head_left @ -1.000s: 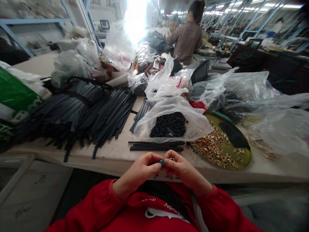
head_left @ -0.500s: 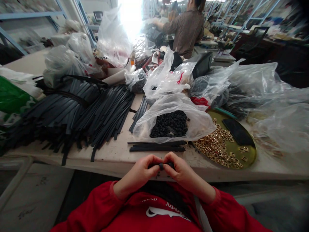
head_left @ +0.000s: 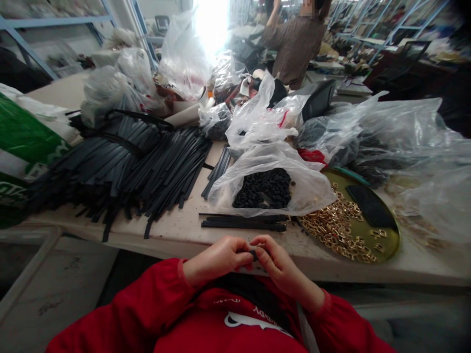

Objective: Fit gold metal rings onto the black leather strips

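At the table's front edge, my left hand point(head_left: 231, 255) and my right hand point(head_left: 274, 261) meet, fingers pinched together. Between them is a small part of a black strip point(head_left: 253, 255); the fingers cover most of it. Just beyond my hands lie several flat black strips point(head_left: 243, 224), side by side on the table point(head_left: 184, 226). Behind these, an open clear plastic bag point(head_left: 224, 191) holds a heap of small black pieces point(head_left: 262, 189). To the right, gold-coloured metal buckles point(head_left: 340, 225) are piled on a round golden tray point(head_left: 392, 245).
A dark phone-like slab point(head_left: 371, 206) lies on the tray. Big bundles of black strips point(head_left: 154, 176) spread over the left side. Several plastic bags point(head_left: 401, 122) crowd the back and right. A green and white sack point(head_left: 33, 132) stands far left. A person point(head_left: 298, 44) is beyond the table.
My left fingers have curled further over the black strip, which now shows less between my hands. The view has shifted slightly left. The person beyond has raised an arm.
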Available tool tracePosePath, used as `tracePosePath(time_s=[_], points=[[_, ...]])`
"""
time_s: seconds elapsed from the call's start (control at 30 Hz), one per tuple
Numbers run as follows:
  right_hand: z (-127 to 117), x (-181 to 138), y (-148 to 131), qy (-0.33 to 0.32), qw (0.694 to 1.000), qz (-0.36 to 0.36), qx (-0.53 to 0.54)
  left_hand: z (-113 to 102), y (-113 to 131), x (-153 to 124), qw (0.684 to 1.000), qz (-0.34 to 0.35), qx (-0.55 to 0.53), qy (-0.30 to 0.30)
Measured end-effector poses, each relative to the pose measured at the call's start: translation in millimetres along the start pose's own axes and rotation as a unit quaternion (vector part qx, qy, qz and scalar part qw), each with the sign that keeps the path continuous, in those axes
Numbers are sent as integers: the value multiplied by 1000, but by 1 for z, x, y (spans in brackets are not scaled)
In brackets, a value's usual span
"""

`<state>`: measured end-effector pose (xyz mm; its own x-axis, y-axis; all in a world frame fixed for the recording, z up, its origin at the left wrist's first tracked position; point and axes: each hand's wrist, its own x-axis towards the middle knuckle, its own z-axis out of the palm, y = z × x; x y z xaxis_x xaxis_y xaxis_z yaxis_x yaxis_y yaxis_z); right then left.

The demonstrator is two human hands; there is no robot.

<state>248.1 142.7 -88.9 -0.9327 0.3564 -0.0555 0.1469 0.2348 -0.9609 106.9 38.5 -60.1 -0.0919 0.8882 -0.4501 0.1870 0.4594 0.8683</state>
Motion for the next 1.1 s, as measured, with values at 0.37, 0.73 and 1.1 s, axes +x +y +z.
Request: tracePosePath(time_s=[0.37,0.73,1.1], points=[[8,-12,8,92,996,3,-5,9,10,4,969,116,219,11],[-66,42,78,283,835,-94,-463,-23,-27,41,882,102,375,268],[-40,36,93,273,746,-264,-548,-166,-56,27,755,-130,463,446]])
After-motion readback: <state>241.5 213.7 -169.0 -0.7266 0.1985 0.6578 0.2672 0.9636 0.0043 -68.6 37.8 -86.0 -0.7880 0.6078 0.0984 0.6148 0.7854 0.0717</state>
